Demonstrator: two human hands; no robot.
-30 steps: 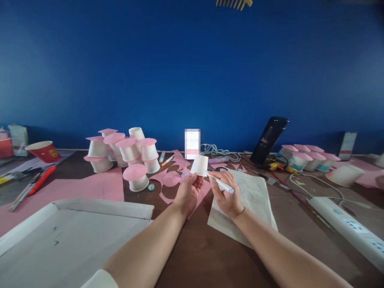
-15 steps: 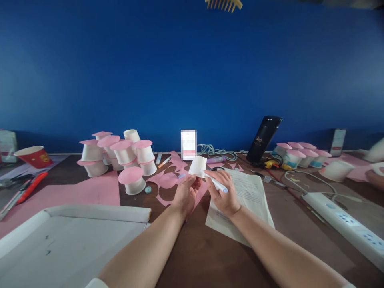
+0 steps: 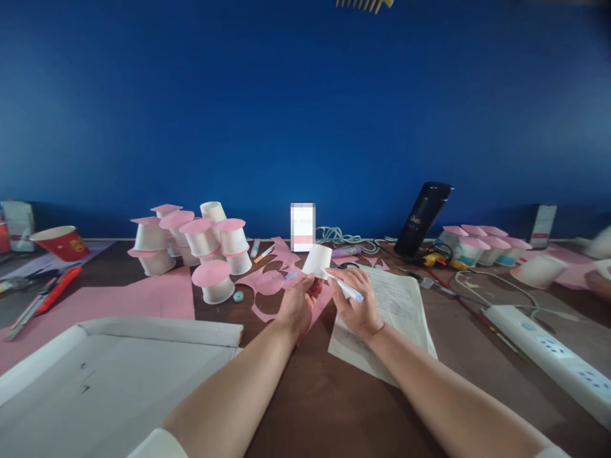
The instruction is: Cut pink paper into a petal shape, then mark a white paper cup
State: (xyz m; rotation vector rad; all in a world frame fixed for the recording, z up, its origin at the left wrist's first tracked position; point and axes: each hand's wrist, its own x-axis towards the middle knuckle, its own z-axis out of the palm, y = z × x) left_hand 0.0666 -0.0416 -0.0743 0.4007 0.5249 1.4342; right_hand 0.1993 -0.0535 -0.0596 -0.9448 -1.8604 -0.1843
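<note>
A white paper cup (image 3: 317, 260) is held up in front of the lit phone (image 3: 302, 229), with my left hand (image 3: 300, 304) closed round its lower part. My right hand (image 3: 358, 304) is closed on a white marker with a bluish end (image 3: 347, 290), whose other end is at the right side of the cup. Pink paper with round holes cut out (image 3: 270, 283) lies behind my left hand. Beneath my right hand is a printed sheet (image 3: 398, 305). White cups with pink paper tops (image 3: 212, 282) stand stacked to the left.
A white tray-like sheet (image 3: 157, 375), a knife (image 3: 45, 302) and a red cup (image 3: 61, 243) are at left. At right are a black bottle (image 3: 422, 219), more capped cups (image 3: 491, 249), cables and a power strip (image 3: 548, 356). Another person's hand (image 3: 596, 280) shows at the far right.
The whole view has shifted slightly, so things appear a little higher and farther right. Both hands keep their holds on the cup and marker.
</note>
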